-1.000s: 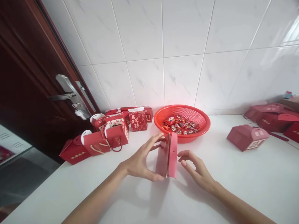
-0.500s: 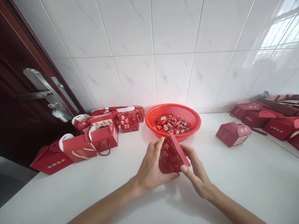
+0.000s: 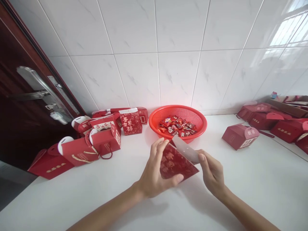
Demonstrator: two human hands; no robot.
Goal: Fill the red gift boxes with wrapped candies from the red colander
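A red gift box (image 3: 174, 163) with gold print is held tilted above the white tabletop, in front of the basket. My left hand (image 3: 157, 170) wraps round its left side, thumb across the printed front. At its right, my right hand (image 3: 213, 171) pinches the edge of the box's flap, whose pale inner face shows. Just behind the box stands a red plastic basket (image 3: 201, 131), holding several small red-wrapped candies (image 3: 179, 126). The inside of the box is hidden from view.
Several red gift boxes (image 3: 80, 150) crowd the left, and one printed box (image 3: 131, 122) stands upright by the tiled wall. To the right sits a single pinkish-red box (image 3: 240, 136). More red boxes (image 3: 288, 130) lie at the far right. A door with a metal handle (image 3: 43, 93) is at left.
My right hand has moved right and folded the flap outward, so its pale inner side now shows. The box has turned and tilted in my left hand.
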